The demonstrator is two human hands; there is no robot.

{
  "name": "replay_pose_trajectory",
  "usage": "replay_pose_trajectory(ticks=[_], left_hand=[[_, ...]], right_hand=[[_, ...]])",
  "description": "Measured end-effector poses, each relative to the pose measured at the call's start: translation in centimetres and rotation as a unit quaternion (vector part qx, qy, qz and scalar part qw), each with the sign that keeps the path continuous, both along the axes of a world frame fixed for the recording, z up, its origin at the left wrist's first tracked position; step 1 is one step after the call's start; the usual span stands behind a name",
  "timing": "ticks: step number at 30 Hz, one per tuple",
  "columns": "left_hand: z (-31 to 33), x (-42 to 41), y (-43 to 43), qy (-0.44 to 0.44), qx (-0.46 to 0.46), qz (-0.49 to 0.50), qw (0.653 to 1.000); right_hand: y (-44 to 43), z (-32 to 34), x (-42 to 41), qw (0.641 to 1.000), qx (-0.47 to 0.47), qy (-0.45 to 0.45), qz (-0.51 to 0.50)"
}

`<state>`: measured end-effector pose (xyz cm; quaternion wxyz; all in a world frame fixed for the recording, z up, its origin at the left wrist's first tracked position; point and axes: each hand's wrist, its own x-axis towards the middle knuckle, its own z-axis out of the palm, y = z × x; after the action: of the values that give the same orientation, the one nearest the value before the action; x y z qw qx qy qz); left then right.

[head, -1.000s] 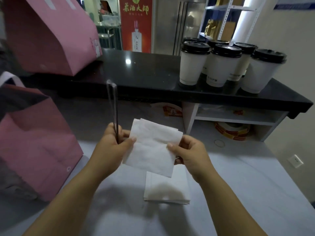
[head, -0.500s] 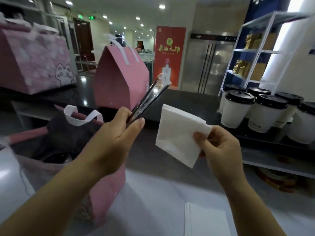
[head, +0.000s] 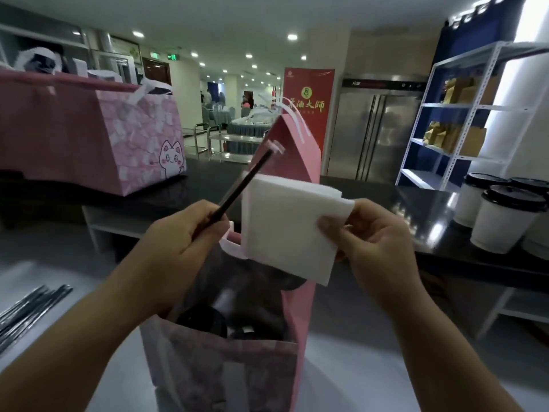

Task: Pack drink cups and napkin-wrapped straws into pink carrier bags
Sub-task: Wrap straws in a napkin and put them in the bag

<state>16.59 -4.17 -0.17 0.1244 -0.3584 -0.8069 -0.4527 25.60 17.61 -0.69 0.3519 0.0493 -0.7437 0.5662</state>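
Room: wide hall under a white ceiling dotted with spotlights; a red banner, steel fridge doors and a white shelf rack holding brown paper bags stand at the back right.
Surface: pale grey worktop in front, with a raised glossy black counter behind it.
Straw: a thin dark straw in a clear wrapper, tilted up and to the right, held in the air above the open bag; whether it is one straw or more I cannot tell.
Napkin: a white folded napkin, square and several layers thick, held just right of the straw, its left edge touching or nearly touching it.
Left hand: the left hand curls round the straw's lower end, thumb on top.
Right hand: the right hand pinches the napkin's right edge between thumb and fingers.
Open bag: a pink carrier bag stands on the worktop directly under both hands, its mouth open and a white handle showing.
Inside the bag: a black cup lid shows; the rest is dark.
Other bags: a closed pink bag stands on the counter behind the hands; a larger pink bag with a cartoon cat sits at the counter's left.
Cups: white cups with black lids stand grouped at the counter's right end.
Loose straws: a bundle of wrapped straws lies on the worktop at far left.
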Motion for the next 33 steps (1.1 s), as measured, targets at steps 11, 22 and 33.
replay_pose_trajectory(ticks=[11, 22, 33], left_hand=[[-3.3, -7.0, -4.4, -0.035, -0.070, -0.039, 0.996], [-3.5, -8.1, -3.6, -0.005, -0.091, -0.083, 0.992], [-2.1, -7.2, -1.5, -0.043, -0.073, -0.189, 0.978]], right_hand=[[-5.2, -1.4, -5.4, 0.911, 0.381, -0.132, -0.090], [-6.3, -1.8, -7.0, 0.962, 0.163, -0.207, -0.077], [-7.4, -0.6, -5.9, 0.976, -0.205, -0.059, 0.039]])
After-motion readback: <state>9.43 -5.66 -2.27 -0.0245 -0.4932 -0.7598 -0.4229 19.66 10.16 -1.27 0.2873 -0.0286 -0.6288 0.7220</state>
